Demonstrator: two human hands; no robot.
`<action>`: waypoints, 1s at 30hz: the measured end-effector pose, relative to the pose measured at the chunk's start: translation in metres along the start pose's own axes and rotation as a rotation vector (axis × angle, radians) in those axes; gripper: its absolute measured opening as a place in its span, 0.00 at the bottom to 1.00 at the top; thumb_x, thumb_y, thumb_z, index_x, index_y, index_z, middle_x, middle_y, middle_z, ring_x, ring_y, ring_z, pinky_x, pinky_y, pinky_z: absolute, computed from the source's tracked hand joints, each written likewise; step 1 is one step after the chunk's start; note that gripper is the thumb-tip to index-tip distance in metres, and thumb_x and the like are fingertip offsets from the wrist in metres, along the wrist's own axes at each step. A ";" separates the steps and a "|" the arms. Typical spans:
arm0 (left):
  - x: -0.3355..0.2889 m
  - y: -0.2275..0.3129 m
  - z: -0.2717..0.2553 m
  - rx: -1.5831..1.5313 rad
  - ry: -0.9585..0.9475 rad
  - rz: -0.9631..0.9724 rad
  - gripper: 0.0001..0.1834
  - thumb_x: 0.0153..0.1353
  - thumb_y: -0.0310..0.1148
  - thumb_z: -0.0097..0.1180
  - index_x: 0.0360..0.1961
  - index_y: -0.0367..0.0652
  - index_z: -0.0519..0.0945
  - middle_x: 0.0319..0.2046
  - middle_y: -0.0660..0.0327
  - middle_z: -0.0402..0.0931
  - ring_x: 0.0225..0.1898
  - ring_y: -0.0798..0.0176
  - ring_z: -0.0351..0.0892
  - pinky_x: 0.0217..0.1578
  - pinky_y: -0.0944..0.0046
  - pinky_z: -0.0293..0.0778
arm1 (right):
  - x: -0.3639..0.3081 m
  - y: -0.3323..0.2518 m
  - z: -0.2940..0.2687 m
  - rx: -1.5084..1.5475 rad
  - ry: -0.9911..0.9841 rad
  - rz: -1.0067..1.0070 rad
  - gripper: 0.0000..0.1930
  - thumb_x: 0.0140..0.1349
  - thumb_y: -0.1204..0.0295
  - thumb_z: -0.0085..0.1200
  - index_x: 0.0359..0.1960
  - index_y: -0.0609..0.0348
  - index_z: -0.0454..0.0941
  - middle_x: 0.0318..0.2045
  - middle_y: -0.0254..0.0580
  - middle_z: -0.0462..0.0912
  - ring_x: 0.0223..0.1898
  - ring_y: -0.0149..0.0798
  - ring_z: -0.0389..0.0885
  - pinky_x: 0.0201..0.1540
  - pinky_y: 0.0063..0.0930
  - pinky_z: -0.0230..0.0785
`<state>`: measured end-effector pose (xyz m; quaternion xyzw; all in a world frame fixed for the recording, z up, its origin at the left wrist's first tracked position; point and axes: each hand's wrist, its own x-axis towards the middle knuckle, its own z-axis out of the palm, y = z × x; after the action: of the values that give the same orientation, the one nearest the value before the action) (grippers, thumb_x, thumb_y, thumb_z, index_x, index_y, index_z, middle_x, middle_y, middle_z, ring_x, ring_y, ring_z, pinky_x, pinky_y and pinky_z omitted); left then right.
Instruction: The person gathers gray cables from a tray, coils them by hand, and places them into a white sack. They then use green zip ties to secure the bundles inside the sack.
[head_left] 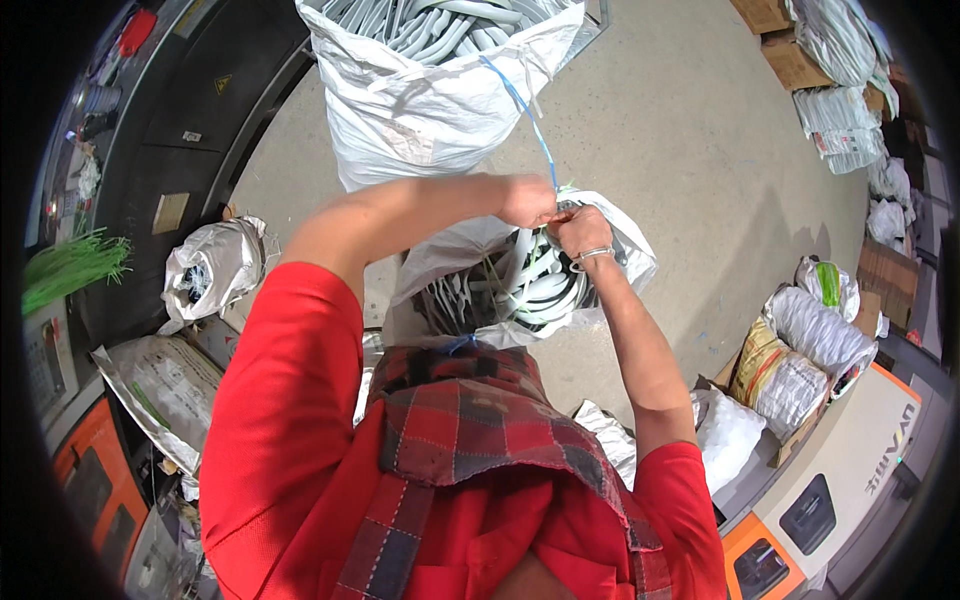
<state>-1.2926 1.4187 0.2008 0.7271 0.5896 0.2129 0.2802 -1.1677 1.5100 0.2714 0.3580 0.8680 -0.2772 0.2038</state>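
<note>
My left hand [528, 201] and my right hand [583, 232] meet over the far rim of an open white woven sack [625, 235]. Both are closed, with the fingertips pinched together around a thin blue cord [530, 112]. From my fingers the cord runs up and away toward a larger white sack; what lies right between the fingertips is too small to make out. Curved grey-white plastic parts [545, 285] fill the near sack, some bundled with thin green ties. A bracelet [590, 257] circles my right wrist.
Ahead stands the larger white sack [400, 110], heaped with similar grey parts. Dark machine cabinets [215, 90] line the left, with a small sack [215, 265] beside them. Cartons and stuffed sacks [815, 335] sit along the right, near an orange-and-white machine [830, 480].
</note>
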 end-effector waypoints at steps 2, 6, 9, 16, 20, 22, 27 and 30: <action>-0.009 0.004 0.009 -0.043 0.246 0.102 0.03 0.47 0.28 0.54 0.20 0.41 0.76 0.20 0.58 0.71 0.27 0.55 0.73 0.31 0.59 0.65 | 0.007 0.007 0.000 -0.014 -0.017 0.003 0.10 0.47 0.59 0.57 0.25 0.49 0.83 0.27 0.48 0.81 0.31 0.48 0.81 0.35 0.35 0.72; -0.017 0.007 0.014 0.038 0.513 0.235 0.04 0.47 0.30 0.56 0.19 0.46 0.74 0.22 0.64 0.68 0.28 0.62 0.72 0.35 0.63 0.62 | 0.024 0.024 0.010 0.115 -0.078 -0.023 0.08 0.43 0.65 0.61 0.24 0.54 0.82 0.24 0.49 0.81 0.27 0.46 0.80 0.33 0.33 0.71; -0.018 0.012 0.012 0.155 0.591 0.319 0.03 0.46 0.31 0.55 0.19 0.47 0.74 0.23 0.66 0.67 0.28 0.64 0.71 0.36 0.63 0.62 | 0.026 0.024 0.012 0.283 -0.101 -0.053 0.05 0.38 0.80 0.63 0.17 0.63 0.78 0.16 0.33 0.76 0.19 0.26 0.67 0.22 0.26 0.64; -0.020 0.020 0.001 0.177 0.593 0.428 0.07 0.44 0.31 0.53 0.27 0.49 0.78 0.23 0.68 0.67 0.29 0.65 0.70 0.41 0.61 0.64 | 0.028 0.027 0.008 0.527 -0.260 0.027 0.05 0.39 0.82 0.61 0.19 0.64 0.78 0.18 0.31 0.75 0.22 0.27 0.68 0.25 0.26 0.64; -0.020 0.025 -0.007 0.301 0.604 0.477 0.10 0.44 0.31 0.52 0.31 0.51 0.80 0.23 0.68 0.67 0.28 0.65 0.69 0.44 0.59 0.64 | 0.027 0.024 0.004 0.422 -0.294 0.008 0.05 0.42 0.78 0.61 0.18 0.63 0.76 0.17 0.30 0.72 0.20 0.28 0.65 0.23 0.27 0.62; -0.020 0.023 -0.009 0.336 0.583 0.492 0.11 0.45 0.31 0.51 0.32 0.51 0.80 0.23 0.68 0.67 0.28 0.65 0.69 0.44 0.59 0.64 | 0.030 0.023 0.005 0.374 -0.317 -0.013 0.09 0.44 0.75 0.63 0.17 0.62 0.74 0.17 0.29 0.69 0.21 0.27 0.63 0.24 0.27 0.61; -0.018 0.024 -0.012 0.288 0.520 0.506 0.13 0.44 0.29 0.51 0.32 0.52 0.81 0.23 0.68 0.67 0.27 0.65 0.69 0.43 0.59 0.65 | 0.039 0.037 0.016 0.337 -0.331 -0.073 0.09 0.45 0.72 0.62 0.19 0.62 0.76 0.17 0.32 0.72 0.21 0.28 0.65 0.26 0.27 0.62; -0.016 0.023 -0.013 0.255 0.479 0.519 0.12 0.43 0.29 0.51 0.32 0.51 0.81 0.23 0.68 0.67 0.27 0.65 0.69 0.42 0.60 0.64 | 0.040 0.040 0.018 0.346 -0.333 -0.115 0.08 0.46 0.71 0.61 0.21 0.62 0.77 0.18 0.32 0.74 0.22 0.28 0.67 0.27 0.27 0.64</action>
<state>-1.2873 1.4013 0.2256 0.8110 0.4563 0.3656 -0.0218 -1.1614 1.5426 0.2219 0.2870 0.7809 -0.4882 0.2638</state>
